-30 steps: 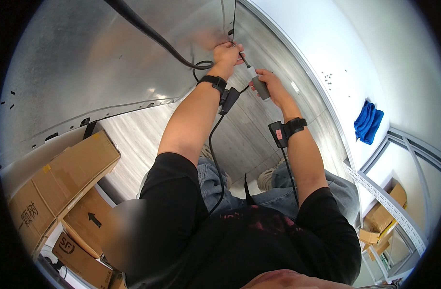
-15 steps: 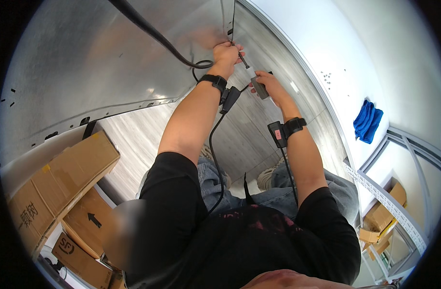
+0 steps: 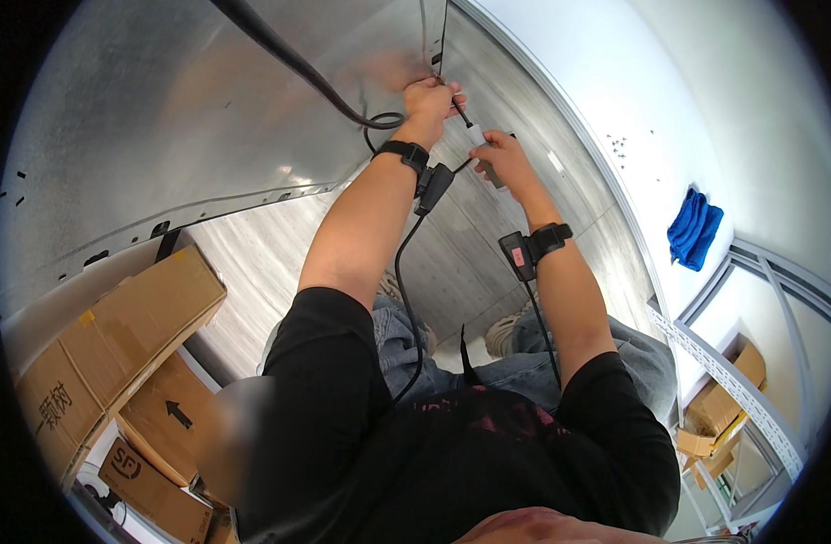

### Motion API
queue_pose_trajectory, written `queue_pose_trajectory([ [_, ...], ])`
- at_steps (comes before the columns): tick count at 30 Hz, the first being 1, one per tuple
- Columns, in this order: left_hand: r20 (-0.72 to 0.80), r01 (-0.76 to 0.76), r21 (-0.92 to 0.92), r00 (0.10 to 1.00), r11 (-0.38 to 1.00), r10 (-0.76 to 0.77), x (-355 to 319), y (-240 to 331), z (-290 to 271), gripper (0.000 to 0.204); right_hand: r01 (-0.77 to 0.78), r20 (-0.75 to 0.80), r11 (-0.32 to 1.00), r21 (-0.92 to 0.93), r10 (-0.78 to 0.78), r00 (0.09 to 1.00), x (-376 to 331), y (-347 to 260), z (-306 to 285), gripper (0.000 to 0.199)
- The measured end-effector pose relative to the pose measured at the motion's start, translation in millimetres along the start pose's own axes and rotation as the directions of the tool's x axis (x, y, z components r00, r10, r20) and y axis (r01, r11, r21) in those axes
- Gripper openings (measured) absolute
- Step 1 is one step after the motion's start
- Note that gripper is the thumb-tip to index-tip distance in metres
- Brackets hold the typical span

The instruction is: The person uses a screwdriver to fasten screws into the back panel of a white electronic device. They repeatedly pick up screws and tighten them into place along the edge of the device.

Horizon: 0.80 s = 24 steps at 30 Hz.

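My right hand [image 3: 508, 161] is closed around a grey, pale-collared screwdriver [image 3: 475, 136], its dark shaft running up toward my left hand [image 3: 426, 100]. The left hand is at the corner edge of a large shiny metal panel [image 3: 189, 100], fingers curled in by the shaft's far end. Whatever sits between those fingertips is too small and covered to make out. Both wrists wear black straps with small black boxes, the left box [image 3: 435, 188] and the right box [image 3: 518, 257], each with a cable running down toward my body.
A thick black cable [image 3: 293, 63] hangs across the panel and loops beside my left wrist. Cardboard boxes [image 3: 134, 317] are stacked at left. On the white surface [image 3: 615, 100] at right lie small dark screw-like bits [image 3: 619, 145] and a blue cloth [image 3: 695, 229]. A metal rack [image 3: 733, 372] stands beyond.
My right hand has turned a little and its fingers cover more of the screwdriver's handle. The right wrist has shifted slightly left. My left hand stays at the panel's edge.
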<state>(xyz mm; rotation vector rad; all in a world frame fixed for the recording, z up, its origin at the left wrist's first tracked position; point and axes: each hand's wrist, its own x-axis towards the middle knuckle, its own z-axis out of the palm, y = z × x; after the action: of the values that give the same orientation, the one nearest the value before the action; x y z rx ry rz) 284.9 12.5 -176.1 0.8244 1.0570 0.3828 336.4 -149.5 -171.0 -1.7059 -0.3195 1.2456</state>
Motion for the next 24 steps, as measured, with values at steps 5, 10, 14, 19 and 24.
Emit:
queue_pose_trajectory([
  [5,0.0,-0.009,-0.009,1.0,1.0,0.009,-1,0,0,0.014,0.15,-0.044,0.989,-0.018,-0.151,0.988,5,16,0,0.042],
  [10,0.003,-0.002,-0.038,1.0,0.999,0.002,0,1,-2,0.014,0.183,-0.033,0.926,-0.331,-0.205,0.978,3,14,1,0.046],
  [14,0.032,0.016,-0.087,0.999,0.996,-0.013,1,1,-2,0.01,0.242,-0.083,0.82,-0.519,-0.33,0.94,3,15,4,0.044],
  [19,0.011,0.031,-0.098,1.0,0.995,-0.03,1,1,-4,0.01,0.024,-0.085,0.979,-0.204,-0.042,0.995,-7,0,12,0.041],
  [24,0.015,-0.003,-0.077,1.0,0.997,0.004,-3,0,1,0.011,0.127,-0.046,0.96,-0.25,-0.142,0.989,12,20,0,0.041],
])
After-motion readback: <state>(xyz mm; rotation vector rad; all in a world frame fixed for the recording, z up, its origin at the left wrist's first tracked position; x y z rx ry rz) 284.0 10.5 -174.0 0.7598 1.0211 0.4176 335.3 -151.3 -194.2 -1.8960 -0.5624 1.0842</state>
